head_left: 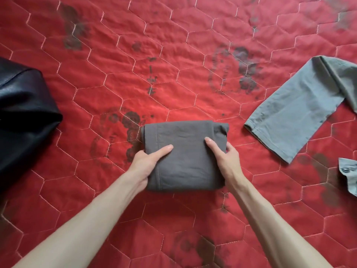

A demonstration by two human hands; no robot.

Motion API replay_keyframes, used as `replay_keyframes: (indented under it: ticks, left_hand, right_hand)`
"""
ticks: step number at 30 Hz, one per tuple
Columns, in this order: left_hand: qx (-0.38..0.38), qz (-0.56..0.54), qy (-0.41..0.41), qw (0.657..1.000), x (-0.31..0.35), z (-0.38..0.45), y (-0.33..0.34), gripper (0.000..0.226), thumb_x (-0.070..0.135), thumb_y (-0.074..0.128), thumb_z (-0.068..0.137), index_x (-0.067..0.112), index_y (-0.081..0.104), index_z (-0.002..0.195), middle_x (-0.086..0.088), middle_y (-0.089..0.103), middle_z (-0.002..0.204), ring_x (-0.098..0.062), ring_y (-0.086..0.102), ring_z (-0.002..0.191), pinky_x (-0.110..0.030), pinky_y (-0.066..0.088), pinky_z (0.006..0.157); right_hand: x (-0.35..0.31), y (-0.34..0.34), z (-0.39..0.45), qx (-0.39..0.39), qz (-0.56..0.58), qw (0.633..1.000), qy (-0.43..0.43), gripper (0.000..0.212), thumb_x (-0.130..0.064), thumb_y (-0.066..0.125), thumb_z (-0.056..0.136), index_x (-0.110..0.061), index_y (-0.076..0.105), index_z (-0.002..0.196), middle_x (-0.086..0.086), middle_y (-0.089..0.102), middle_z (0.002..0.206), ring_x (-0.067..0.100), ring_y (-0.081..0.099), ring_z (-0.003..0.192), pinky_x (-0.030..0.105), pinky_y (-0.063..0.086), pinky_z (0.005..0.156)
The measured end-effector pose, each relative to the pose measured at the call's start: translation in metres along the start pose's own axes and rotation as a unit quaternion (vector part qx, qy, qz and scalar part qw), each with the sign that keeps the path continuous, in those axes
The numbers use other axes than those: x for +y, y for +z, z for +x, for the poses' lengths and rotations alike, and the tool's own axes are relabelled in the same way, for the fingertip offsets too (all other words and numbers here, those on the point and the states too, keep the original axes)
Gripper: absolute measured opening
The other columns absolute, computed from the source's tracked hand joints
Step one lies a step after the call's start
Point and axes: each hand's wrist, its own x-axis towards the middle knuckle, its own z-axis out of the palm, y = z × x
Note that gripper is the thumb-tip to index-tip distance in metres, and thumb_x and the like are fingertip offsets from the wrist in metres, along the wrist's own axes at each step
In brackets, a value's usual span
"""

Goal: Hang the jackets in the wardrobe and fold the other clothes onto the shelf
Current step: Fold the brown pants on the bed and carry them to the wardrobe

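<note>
A dark grey garment [185, 151], folded into a compact rectangle, lies on the red quilted bedspread [173, 74] in the middle of the head view. My left hand [146, 163] grips its left edge, thumb on top and fingers tucked under. Gripping the right edge the same way is my right hand [224, 157], its thumb lying across the top. A black leather jacket [23, 117] lies at the left edge. At the right, a lighter grey-green garment [301, 107] stretches out with one sleeve or leg pointing towards me.
A grey cuff with metal snaps [348, 175] shows at the right edge, below the grey-green garment. The bedspread has hexagon stitching and faded dark flower prints. Bare quilt lies beyond and in front of the folded garment.
</note>
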Motion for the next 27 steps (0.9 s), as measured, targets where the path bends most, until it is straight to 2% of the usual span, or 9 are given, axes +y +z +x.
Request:
replay_keyframes:
  ticks: [3,6,8,15,19,21,24,27]
  left_hand:
    - [-0.069,-0.046,-0.036,0.996,0.001,-0.010,-0.010,0.051,0.023,0.088,0.074,0.006,0.074,0.120,-0.011,0.080,0.108,-0.026,0.078,0.100,-0.039,0.059,0.088]
    - [-0.097,-0.081,-0.035,0.991,-0.001,-0.023,-0.016,0.044,0.018,0.082,0.080,0.007,0.074,0.121,-0.014,0.078,0.114,-0.026,0.077,0.104,-0.042,0.059,0.092]
    - [-0.117,-0.092,-0.027,0.989,0.000,-0.036,-0.018,0.047,0.018,0.081,0.078,0.007,0.073,0.123,-0.014,0.077,0.117,-0.027,0.076,0.106,-0.042,0.060,0.092]
    - [-0.143,-0.101,0.018,0.984,0.035,-0.136,-0.020,0.042,0.017,0.077,0.082,0.009,0.072,0.123,-0.016,0.077,0.116,-0.026,0.078,0.097,-0.037,0.065,0.074]
    - [-0.155,-0.127,0.032,0.979,0.069,-0.229,-0.024,0.058,0.018,0.084,0.075,0.007,0.069,0.130,-0.017,0.076,0.120,-0.029,0.076,0.105,-0.037,0.064,0.079]
    - [-0.170,-0.142,0.027,0.975,0.084,-0.280,-0.025,0.060,0.022,0.083,0.075,0.005,0.069,0.131,-0.018,0.075,0.122,-0.031,0.074,0.110,-0.041,0.063,0.086]
    - [-0.176,-0.157,0.029,0.971,0.094,-0.346,-0.024,0.046,0.017,0.085,0.080,0.004,0.073,0.123,-0.020,0.074,0.121,-0.032,0.075,0.107,-0.041,0.063,0.086]
    - [-0.170,-0.166,0.048,0.970,0.099,-0.410,-0.027,0.036,0.019,0.078,0.082,0.006,0.076,0.115,-0.020,0.075,0.118,-0.030,0.076,0.101,-0.038,0.064,0.083]
  right_hand:
    - [-0.009,-0.007,-0.008,-0.107,0.066,0.991,0.054,0.027,-0.031,0.080,0.089,-0.013,0.077,0.109,0.003,0.081,0.105,0.016,0.078,0.094,0.026,0.061,0.074]
    - [-0.012,-0.014,-0.017,-0.183,0.102,0.975,0.078,0.035,-0.025,0.075,0.090,-0.010,0.072,0.122,0.010,0.078,0.115,0.024,0.076,0.106,0.035,0.063,0.085]
    - [-0.015,-0.018,-0.026,-0.207,0.100,0.970,0.078,0.040,-0.024,0.075,0.089,-0.009,0.070,0.126,0.012,0.077,0.118,0.028,0.074,0.110,0.041,0.061,0.093]
    - [-0.072,-0.044,-0.101,-0.196,0.115,0.973,0.051,0.044,-0.020,0.076,0.083,-0.006,0.070,0.124,0.016,0.076,0.119,0.030,0.074,0.107,0.042,0.061,0.094]
    - [-0.134,-0.071,-0.182,-0.193,0.132,0.971,0.040,0.044,-0.017,0.076,0.083,-0.006,0.070,0.125,0.016,0.075,0.121,0.032,0.073,0.111,0.044,0.058,0.097]
    - [-0.165,-0.086,-0.225,-0.190,0.129,0.973,0.026,0.041,-0.015,0.074,0.084,-0.007,0.070,0.124,0.015,0.076,0.119,0.029,0.075,0.106,0.041,0.061,0.092]
    - [-0.198,-0.109,-0.280,-0.190,0.124,0.974,0.023,0.042,-0.013,0.075,0.085,-0.008,0.068,0.126,0.015,0.077,0.118,0.028,0.075,0.105,0.037,0.063,0.085]
    - [-0.222,-0.132,-0.331,-0.211,0.107,0.971,0.032,0.045,-0.018,0.074,0.087,-0.010,0.067,0.131,0.013,0.075,0.123,0.028,0.073,0.112,0.036,0.061,0.089]
